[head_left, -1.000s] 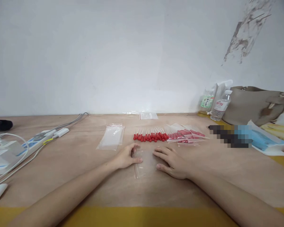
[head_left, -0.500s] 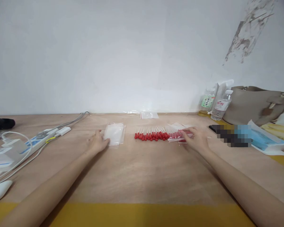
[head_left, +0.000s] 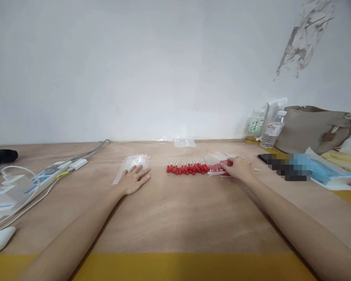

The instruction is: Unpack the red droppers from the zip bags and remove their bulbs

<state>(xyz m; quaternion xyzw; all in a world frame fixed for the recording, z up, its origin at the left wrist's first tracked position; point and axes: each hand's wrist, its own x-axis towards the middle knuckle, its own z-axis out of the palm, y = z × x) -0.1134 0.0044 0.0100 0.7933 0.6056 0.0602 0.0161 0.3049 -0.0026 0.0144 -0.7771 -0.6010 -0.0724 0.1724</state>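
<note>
Near the middle of the frame, on the light wooden table (head_left: 175, 218): stack of clear plastic bags (head_left: 131, 166) under left hand (head_left: 133, 180). Right of it, row of red-tipped thin sticks (head_left: 187, 167). Further right, right hand (head_left: 238, 168) on filled clear packets (head_left: 219, 167). Far left, white power strip (head_left: 43, 175). Upper right, two plastic bottles (head_left: 266, 127) beside grey handbag (head_left: 316, 127).

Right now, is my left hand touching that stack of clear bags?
Touching. The head view shows the left hand lying flat with its fingers spread over the near end of the stack of clear bags, no gap visible between them.
</note>
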